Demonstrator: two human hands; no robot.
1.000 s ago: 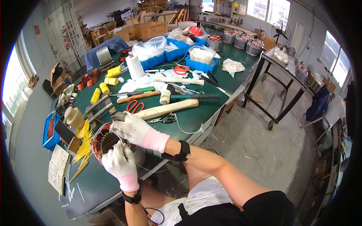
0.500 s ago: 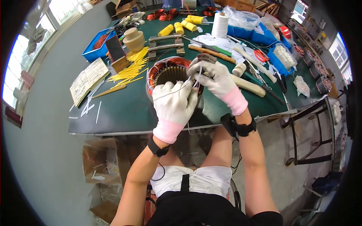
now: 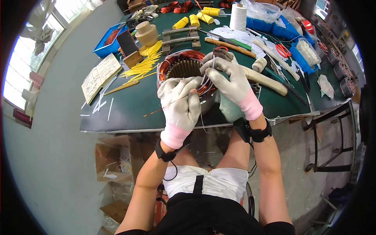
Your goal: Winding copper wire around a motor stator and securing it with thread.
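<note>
A motor stator (image 3: pixel 181 69) with copper windings stands near the table's front edge. Its ring of slots opens upward. My left hand (image 3: pixel 179 102), in a white glove with a pink cuff, is closed at the stator's near side. Out of its fingers a thin copper wire (image 3: pixel 158 110) sticks toward the lower left. At the stator's right rim my right hand (image 3: pixel 228 76), gloved alike, has its fingers curled round a thin white cord (image 3: pixel 214 62). More of the cord hangs below the stator, over the table edge. The fingertips partly hide the windings between my hands.
Left of the stator lie yellow strips (image 3: pixel 143 67), an open notebook (image 3: pixel 101 78) and a phone (image 3: pixel 127 43) on a wooden stand. A metal frame (image 3: pixel 181 39) and a spool of white thread (image 3: pixel 238 17) stand behind. Mallets (image 3: pixel 266 80), scissors (image 3: pixel 282 51) and blue trays (image 3: pixel 301 58) fill the right.
The view has shifted, so the table sits farther right and slightly higher. A copper wire end now sticks out left from my left hand. My right hand remains at the stator's right rim.
</note>
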